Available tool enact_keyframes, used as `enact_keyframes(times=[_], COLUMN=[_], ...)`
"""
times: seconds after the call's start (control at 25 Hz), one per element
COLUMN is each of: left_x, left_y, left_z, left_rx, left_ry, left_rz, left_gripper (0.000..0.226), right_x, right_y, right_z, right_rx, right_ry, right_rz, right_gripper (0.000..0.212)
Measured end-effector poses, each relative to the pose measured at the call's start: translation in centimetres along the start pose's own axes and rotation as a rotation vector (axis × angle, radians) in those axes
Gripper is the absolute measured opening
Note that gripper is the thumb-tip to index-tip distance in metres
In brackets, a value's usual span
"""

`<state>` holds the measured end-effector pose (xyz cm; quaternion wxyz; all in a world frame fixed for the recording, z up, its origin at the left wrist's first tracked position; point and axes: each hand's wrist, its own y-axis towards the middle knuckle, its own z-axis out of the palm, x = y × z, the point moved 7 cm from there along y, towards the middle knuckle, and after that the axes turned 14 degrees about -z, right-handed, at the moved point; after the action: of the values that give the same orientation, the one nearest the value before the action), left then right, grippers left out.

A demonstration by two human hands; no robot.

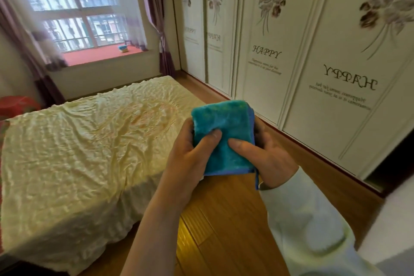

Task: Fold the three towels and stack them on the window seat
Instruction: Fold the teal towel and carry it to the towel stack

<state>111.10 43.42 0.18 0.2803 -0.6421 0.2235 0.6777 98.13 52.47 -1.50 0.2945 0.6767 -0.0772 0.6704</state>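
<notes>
The left hand [190, 154] and right hand [266, 159] grip a folded teal towel [224, 134] between them, thumbs pressed on its top face and fingers wrapped round its sides, just beside the bed [78, 141]. Beyond the bed's far end, a small pile [122, 48] sits on the red window seat [94, 55], too small to count. Folding looks finished; carrying this towel over and stacking it is probably what is left.

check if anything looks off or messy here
Two small things. A blue edge strip dangles loose from the near corner of the folded teal towel, which is held between the left hand and right hand. The bed cover is heavily wrinkled. Otherwise nothing stands out.
</notes>
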Motion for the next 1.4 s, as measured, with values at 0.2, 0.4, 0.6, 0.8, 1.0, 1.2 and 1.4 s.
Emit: enact_keyframes(times=[0.2,0.4,0.6,0.8,1.0,1.2,1.4], left_x=[0.5,-1.1,-2.4,-2.2,-1.6,-3.1,-3.2], left_y=[12.4,26.6,39.1,52.4,68.6,83.3,96.0], left_z=[4.5,10.4,15.1,18.3,20.8,23.9,27.4], left_rx=[0.069,0.135,0.182,0.207,0.243,0.282,0.3], left_ry=[-0.011,-0.027,-0.042,-0.063,-0.071,-0.063,-0.048], left_rz=[0.001,0.02,0.016,0.005,-0.021,-0.028,-0.028], left_gripper=[0.033,0.034,0.037,0.036,0.037,0.037,0.035], right_x=[-4.3,-5.7,-6.4,-10.1,-14.7,-17.2,-20.5], right_y=[10.1,22.3,32.8,43.8,57.4,70.4,81.9], right_z=[-6.9,-14.6,-21.1,-26.7,-32.3,-37.8,-43.8], right_rx=[-0.071,-0.102,-0.145,-0.187,-0.237,-0.265,-0.27], right_ry=[0.016,0.045,0.073,0.042,-0.006,-0.036,-0.029], right_rz=[-0.003,-0.063,-0.131,-0.166,-0.17,-0.183,-0.208], right_gripper=[0.088,0.075,0.068,0.064,0.06,0.059,0.061])
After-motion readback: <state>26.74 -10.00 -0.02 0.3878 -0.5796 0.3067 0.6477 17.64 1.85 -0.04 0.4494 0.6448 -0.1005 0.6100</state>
